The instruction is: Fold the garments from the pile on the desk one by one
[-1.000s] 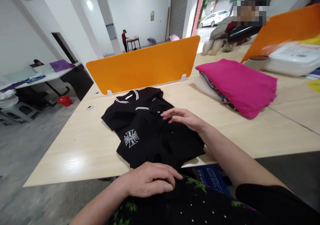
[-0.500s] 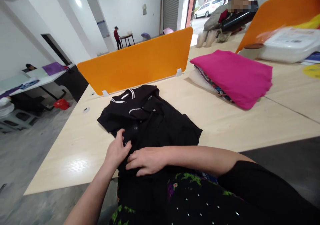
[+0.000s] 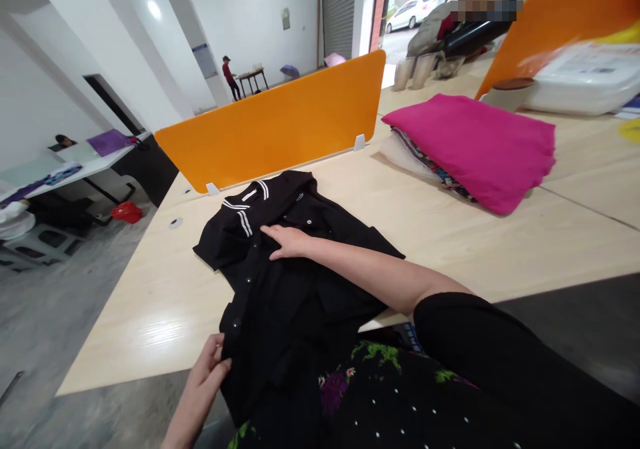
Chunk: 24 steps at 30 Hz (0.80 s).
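A black jacket (image 3: 285, 302) with a white-striped collar and snap buttons down its front lies on the wooden table, its lower end hanging over the near edge toward my lap. Low on the left, my left hand (image 3: 205, 372) pinches the front edge of the jacket near the hem, thumb and fingers closed on the cloth. My right hand (image 3: 287, 241) rests on the chest part below the collar, fingers stretched out over the fabric. One white-striped edge shows just left of its fingertips.
An orange divider (image 3: 275, 126) stands behind the jacket. Folded pink cloth (image 3: 475, 146) lies on other fabric to the right. Beyond it are a white plastic box (image 3: 590, 79), cups (image 3: 423, 70) and a person (image 3: 435, 32) across the table. A red bucket (image 3: 127, 212) sits on the floor.
My left hand has moved down along the jacket's front edge to near the hem. My right hand has moved up to the chest. The jacket front now lies straighter, with more striped trim showing.
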### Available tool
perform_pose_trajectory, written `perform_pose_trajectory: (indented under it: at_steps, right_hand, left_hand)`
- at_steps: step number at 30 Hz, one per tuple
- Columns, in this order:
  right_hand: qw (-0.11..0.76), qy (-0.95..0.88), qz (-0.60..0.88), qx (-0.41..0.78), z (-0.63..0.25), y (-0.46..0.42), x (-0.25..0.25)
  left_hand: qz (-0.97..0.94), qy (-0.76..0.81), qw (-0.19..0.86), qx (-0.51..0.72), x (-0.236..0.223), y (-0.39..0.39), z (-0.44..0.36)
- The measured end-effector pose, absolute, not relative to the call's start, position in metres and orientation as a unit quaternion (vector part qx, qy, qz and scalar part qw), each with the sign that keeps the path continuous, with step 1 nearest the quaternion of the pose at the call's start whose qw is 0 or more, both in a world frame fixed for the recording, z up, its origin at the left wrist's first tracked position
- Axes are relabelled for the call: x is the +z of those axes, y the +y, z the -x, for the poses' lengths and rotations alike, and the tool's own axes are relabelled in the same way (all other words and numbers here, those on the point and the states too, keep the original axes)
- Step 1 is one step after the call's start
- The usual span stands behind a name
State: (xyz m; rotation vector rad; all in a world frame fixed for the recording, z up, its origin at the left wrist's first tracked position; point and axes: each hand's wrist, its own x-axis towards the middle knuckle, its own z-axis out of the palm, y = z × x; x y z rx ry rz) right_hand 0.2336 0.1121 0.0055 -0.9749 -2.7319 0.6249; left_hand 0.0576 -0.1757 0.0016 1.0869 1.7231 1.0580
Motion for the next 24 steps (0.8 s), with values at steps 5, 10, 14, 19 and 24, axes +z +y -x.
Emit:
perform_pose_trajectory:
  at_steps: [5, 10, 14, 19, 24]
  right_hand:
    - [0.013, -0.962, 0.220, 0.160, -0.224, 0.099, 0.001]
    - [0.131, -0.961, 0.202, 0.133, -0.246, 0.074, 0.010]
    - [0.148, -0.984, -0.012, 0.103, -0.275, 0.050, 0.013]
    - [0.110, -0.974, -0.055, 0.191, -0.309, 0.033, 0.004]
    - [0.098, -0.961, -0.019, 0.257, -0.318, 0.029, -0.008]
  left_hand:
    - [-0.593, 0.698, 0.279, 0.289, -0.004, -0.166, -0.066]
    - [-0.691, 0.630, 0.232, 0.269, 0.016, -0.143, -0.108]
    - [-0.773, 0.532, 0.257, 0.231, 0.048, -0.120, -0.134]
    - [-0.683, 0.639, -0.004, 0.354, 0.057, -0.063, -0.095]
    - [-0.620, 0.729, 0.032, 0.287, 0.022, 0.002, -0.041]
